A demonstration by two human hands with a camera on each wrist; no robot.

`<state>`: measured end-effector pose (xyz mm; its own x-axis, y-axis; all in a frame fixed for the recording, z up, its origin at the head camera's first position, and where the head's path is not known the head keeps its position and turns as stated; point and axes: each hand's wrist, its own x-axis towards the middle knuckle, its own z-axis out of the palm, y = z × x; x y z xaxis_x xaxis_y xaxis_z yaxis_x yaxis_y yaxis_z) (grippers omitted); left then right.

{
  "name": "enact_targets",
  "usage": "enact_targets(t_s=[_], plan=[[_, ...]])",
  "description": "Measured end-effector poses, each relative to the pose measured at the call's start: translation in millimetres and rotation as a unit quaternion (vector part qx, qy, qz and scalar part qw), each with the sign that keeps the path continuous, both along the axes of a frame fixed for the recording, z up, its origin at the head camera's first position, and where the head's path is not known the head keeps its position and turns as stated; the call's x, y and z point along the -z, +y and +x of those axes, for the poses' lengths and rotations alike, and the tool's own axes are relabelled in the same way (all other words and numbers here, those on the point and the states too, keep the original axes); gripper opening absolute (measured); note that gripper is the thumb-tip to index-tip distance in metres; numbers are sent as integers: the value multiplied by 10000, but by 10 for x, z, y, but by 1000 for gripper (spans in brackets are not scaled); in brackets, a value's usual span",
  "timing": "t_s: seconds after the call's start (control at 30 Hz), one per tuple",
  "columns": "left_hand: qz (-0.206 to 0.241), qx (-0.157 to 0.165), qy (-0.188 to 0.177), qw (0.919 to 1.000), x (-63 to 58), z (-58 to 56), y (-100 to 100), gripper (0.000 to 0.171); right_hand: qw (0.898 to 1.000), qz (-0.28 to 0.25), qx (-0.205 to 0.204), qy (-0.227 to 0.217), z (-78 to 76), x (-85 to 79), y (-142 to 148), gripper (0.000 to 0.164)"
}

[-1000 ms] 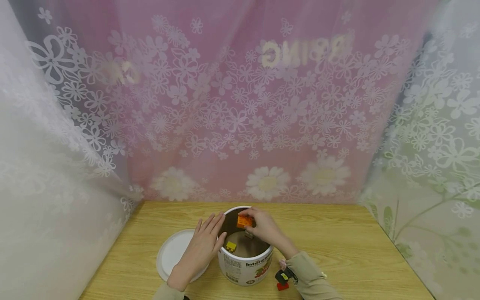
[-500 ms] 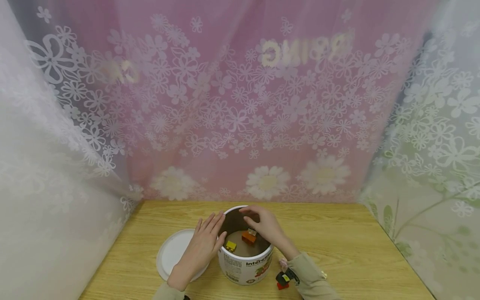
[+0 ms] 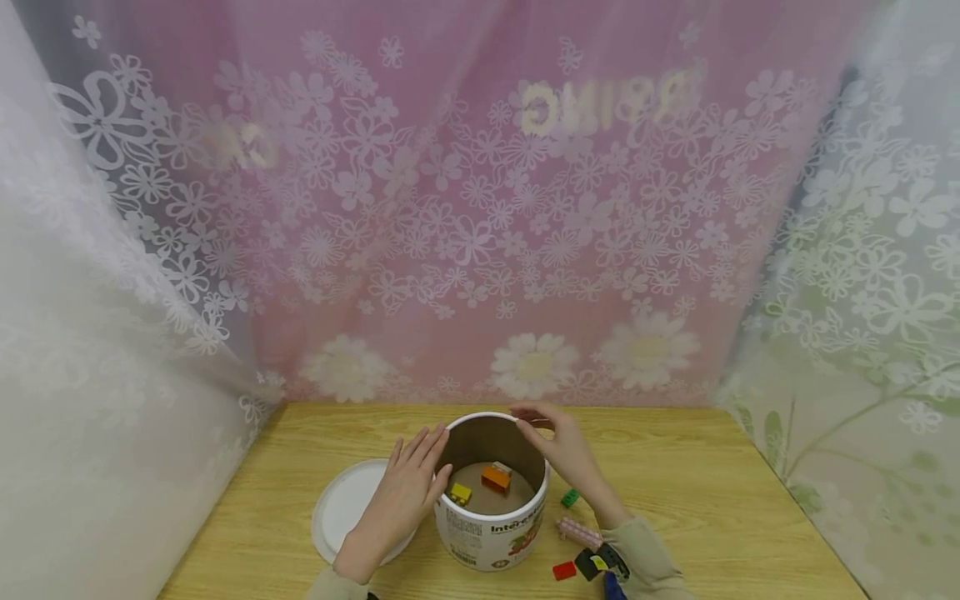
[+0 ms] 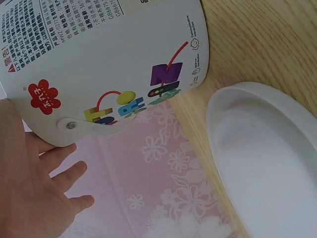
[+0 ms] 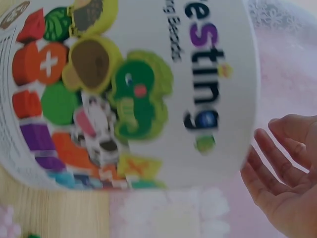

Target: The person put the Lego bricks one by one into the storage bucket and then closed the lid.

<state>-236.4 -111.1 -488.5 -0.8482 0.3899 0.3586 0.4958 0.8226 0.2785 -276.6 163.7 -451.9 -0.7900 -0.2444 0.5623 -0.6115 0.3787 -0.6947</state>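
Note:
A white printed bucket [image 3: 480,537] stands upright on the wooden table, its mouth uncovered. On its floor lie a yellow toy brick [image 3: 461,494], an orange toy brick [image 3: 495,479] and a small pale block [image 3: 502,468] just behind the orange one. My left hand [image 3: 401,500] rests against the left side and rim with fingers straight and spread; the left wrist view shows this hand [image 4: 44,183] beside the bucket's wall. My right hand [image 3: 566,446] is at the right rim, fingers loosely bent and holding nothing, as the right wrist view also shows.
A white lid [image 3: 341,504] lies left of the bucket, partly under my left forearm. Right of the bucket are a green brick [image 3: 570,497], a pink ridged piece [image 3: 579,532], a red brick [image 3: 564,571] and something blue [image 3: 613,587]. Floral curtains surround the table.
My right hand has let go of the orange brick, which dropped to the bucket's floor, and has moved right, out to the rim. The left hand has kept its place.

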Motion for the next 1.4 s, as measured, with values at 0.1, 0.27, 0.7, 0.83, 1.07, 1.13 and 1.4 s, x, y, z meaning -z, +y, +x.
enact_targets(t_s=[0.1,0.27,0.7,0.83,1.07,1.13,1.4], plan=[[-27,-24,7,10000,8,-6,-3,60,9998,34,162,110,12,-8,118,25],[-10,-20,27,10000,6,-8,-10,59,9987,134,476,-79,27,5,348,25],[15,-20,90,10000,13,-16,-8,59,9925,535,1091,-110,159,359,911,26],[10,-28,126,9999,7,-16,-2,58,9918,621,1089,-263,176,477,1027,28],[12,-7,147,9999,-1,-8,-1,58,9879,817,663,-1135,243,627,1180,39],[14,6,157,9999,4,-9,-1,58,9839,938,536,-1425,267,658,1221,42],[7,0,111,9999,19,-10,-4,58,9709,1494,-82,-1871,328,792,1393,45]])
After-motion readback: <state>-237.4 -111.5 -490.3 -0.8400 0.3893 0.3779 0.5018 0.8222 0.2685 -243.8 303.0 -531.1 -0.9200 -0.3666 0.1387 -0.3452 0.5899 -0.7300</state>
